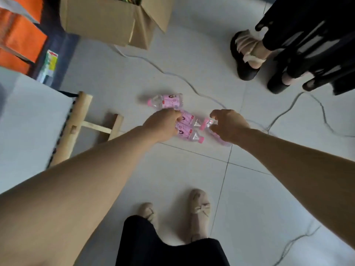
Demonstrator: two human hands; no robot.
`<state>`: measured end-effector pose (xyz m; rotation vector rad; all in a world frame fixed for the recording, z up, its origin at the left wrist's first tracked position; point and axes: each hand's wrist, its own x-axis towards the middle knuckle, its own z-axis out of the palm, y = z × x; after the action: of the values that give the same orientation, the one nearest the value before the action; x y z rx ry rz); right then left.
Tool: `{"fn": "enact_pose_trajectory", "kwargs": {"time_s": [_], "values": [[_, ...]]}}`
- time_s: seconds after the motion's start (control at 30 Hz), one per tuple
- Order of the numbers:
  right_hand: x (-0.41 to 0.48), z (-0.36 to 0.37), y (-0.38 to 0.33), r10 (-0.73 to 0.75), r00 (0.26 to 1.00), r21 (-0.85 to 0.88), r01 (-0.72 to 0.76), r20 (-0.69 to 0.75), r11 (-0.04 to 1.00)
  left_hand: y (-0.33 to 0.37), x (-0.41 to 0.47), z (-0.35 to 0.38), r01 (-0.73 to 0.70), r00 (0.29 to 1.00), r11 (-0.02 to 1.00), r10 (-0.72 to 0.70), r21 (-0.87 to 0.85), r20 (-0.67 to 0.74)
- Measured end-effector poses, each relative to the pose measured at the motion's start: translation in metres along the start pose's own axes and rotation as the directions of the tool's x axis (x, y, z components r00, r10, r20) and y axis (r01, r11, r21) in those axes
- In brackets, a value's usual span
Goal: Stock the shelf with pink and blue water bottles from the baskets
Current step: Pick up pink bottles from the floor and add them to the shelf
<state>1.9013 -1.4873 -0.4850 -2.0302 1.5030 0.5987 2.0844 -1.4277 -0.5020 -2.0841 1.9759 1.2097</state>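
Note:
Several pink-capped, pink-labelled water bottles lie on the pale tiled floor. One pink bottle [167,101] lies alone, just beyond my hands. My left hand [162,124] grips two pink bottles [189,127] lying side by side, caps pointing right. My right hand [228,125] curls round another pink bottle [206,124] near its neck; most of that bottle is hidden under the hand. No blue bottle, basket or shelf shows.
A wooden stool [80,123] stands at the left beside a pale surface. An open cardboard box [107,18] sits at the back. Another person's feet in black sandals [247,54] stand at the upper right. Thin cables [172,73] trail across the floor. My own feet [197,210] are below.

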Motion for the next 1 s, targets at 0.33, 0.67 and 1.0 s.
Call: {"fn": "enact_pose_trajectory", "kwargs": {"time_s": [0.33, 0.67, 1.0], "values": [[0.111, 0.122, 0.038, 0.021, 1.0, 0.025, -0.02, -0.019, 0.999, -0.061, 0.099, 0.11, -0.073, 0.997, 0.978, 0.069, 0.194, 0.028], [0.173, 0.167, 0.053, -0.01, 0.992, -0.151, -0.009, -0.125, 0.988, -0.083, 0.145, 0.151, -0.172, 0.984, 0.857, 0.17, 0.485, 0.049], [0.187, 0.172, 0.051, 0.13, 0.977, 0.036, -0.126, -0.167, 0.991, -0.084, 0.149, 0.157, -0.202, 0.972, 0.793, 0.236, 0.575, 0.015]]}}
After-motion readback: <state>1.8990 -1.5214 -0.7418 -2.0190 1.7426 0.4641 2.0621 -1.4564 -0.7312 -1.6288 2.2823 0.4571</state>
